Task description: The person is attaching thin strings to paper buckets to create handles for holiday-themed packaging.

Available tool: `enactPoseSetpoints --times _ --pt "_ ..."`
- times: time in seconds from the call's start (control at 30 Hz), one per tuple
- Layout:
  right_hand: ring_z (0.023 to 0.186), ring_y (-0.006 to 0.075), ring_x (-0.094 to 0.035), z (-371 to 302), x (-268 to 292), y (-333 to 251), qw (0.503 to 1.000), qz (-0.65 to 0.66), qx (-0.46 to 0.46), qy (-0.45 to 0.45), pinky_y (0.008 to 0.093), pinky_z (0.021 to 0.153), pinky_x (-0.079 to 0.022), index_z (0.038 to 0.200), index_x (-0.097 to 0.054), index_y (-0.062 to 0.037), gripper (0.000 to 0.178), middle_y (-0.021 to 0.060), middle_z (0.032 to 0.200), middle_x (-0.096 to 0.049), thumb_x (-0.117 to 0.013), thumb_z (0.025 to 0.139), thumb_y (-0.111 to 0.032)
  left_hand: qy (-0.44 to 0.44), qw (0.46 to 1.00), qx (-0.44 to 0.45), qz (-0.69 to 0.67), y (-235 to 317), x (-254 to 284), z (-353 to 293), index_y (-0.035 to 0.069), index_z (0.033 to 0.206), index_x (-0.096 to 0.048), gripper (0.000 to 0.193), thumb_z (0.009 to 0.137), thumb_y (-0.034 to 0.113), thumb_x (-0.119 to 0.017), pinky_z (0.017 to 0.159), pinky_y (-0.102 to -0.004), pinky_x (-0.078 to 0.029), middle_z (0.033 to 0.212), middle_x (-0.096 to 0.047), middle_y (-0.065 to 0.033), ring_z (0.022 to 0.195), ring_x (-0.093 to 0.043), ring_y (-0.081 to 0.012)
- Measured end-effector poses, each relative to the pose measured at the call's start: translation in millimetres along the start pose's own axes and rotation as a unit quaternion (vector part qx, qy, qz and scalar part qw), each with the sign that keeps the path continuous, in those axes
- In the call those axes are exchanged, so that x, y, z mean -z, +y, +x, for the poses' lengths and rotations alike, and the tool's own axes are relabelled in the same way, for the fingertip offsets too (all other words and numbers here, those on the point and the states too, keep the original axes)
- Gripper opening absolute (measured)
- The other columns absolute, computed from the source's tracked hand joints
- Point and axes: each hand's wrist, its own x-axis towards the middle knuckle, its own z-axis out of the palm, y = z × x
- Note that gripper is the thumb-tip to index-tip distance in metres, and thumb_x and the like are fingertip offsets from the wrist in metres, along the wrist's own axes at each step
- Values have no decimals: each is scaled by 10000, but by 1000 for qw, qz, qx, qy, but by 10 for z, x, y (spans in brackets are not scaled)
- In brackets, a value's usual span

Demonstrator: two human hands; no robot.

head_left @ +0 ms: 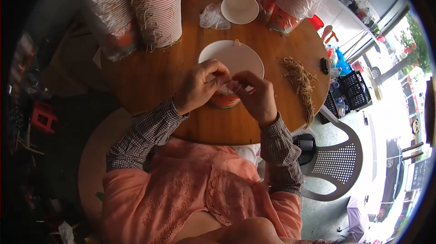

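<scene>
Centrally, paper bowl (245, 56), mouth up, axis upright, hands (197, 88) (260, 95) over near rim

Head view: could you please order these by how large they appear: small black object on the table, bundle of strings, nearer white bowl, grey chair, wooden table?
1. Wooden table
2. Grey chair
3. Nearer white bowl
4. Bundle of strings
5. Small black object

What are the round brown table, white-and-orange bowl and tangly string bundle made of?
Round brown table: probably varnished wood; grain and sheen show.
White-and-orange bowl: smooth, maybe coated paper; rim looks thin.
Tangled tan string bundle: matte, perhaps twine; strands look dull.
</scene>
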Motion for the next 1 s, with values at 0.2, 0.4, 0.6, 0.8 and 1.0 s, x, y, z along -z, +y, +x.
enactPoseSetpoints --times 0.2,0.4,0.6,0.8,1.0 --pt "697 214 -621 -556 -160 -347 987 -94 127 -33 303 633 -529 905 -652 -32 139 81 736 -635 -706 791 -90 -53 998 -36 -27 539 71 -570 13 899 -605 56 888 59 -635 718 -243 -491 878 -564 -43 796 -582 -123" --pt "742 165 -652 -1100 -296 -710 993 111 29 15 285 609 -549 927 -642 2 99 99 824 -653 -662 836 -32 59 996 18 -68 971 8 -1161 3 960 -578 119 880 63 -642 769 -285 -496 884 -598 -83 840 -635 -195" --pt "761 133 -657 -1414 -369 -836 994 62 79 30 247 602 -522 895 -650 1 64 76 830 -646 -664 837 -20 -58 992 112 -20 1256 108 -1541 -2 1109 -572 255 888 106 -639 875 -287 -499 1005 -673 -101 951 -662 -178" --pt "661 111 -630 -1425 -377 -843 985 161 5 56 248 579 -500 846 -634 25 45 86 760 -632 -645 838 -18 -42 985 142 -94 1201 79 -1523 1 1044 -593 232 861 119 -673 864 -296 -497 968 -683 -93 917 -664 -168" --pt "558 59 -510 -1397 -279 -874 991 91 -35 86 239 504 -422 725 -579 31 186 50 578 -543 -669 831 -92 -61 991 -13 116 1241 13 -1503 20 917 -628 174 819 141 -706 919 -356 -434 863 -682 -86 797 -663 -207"
